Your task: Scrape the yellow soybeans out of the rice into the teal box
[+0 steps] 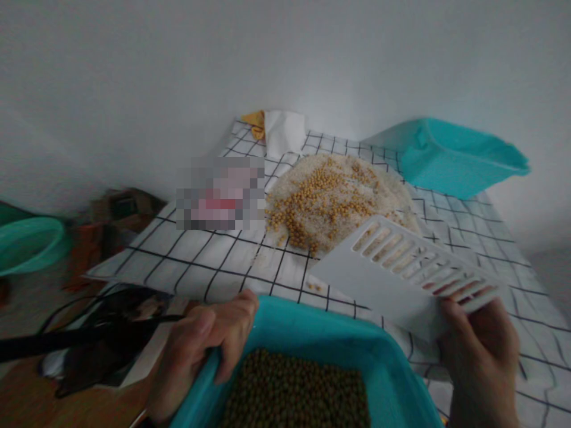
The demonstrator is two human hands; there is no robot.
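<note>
My left hand [223,333] is closed over the corner of a turquoise plastic basin [312,321] at the table's near edge. Inside the basin lies a layer of small round greenish-brown beans [298,386]. In my right hand [482,345] is a flat white slotted plastic panel [375,279], tilted, with my fingers behind its slots and thumb in front. Beyond the panel, a wide heap of rice [392,190] spreads over the cloth, with yellow soybeans [330,184] scattered across it. The panel hides the heap's near right part.
A second turquoise bin [464,157] stands at the back right by the wall. White paper or cloth [285,131] lies at the back, and a pixelated item [223,196] sits left on the checked tablecloth [187,261]. On the floor at left are a green basin [31,244] and a box [127,208].
</note>
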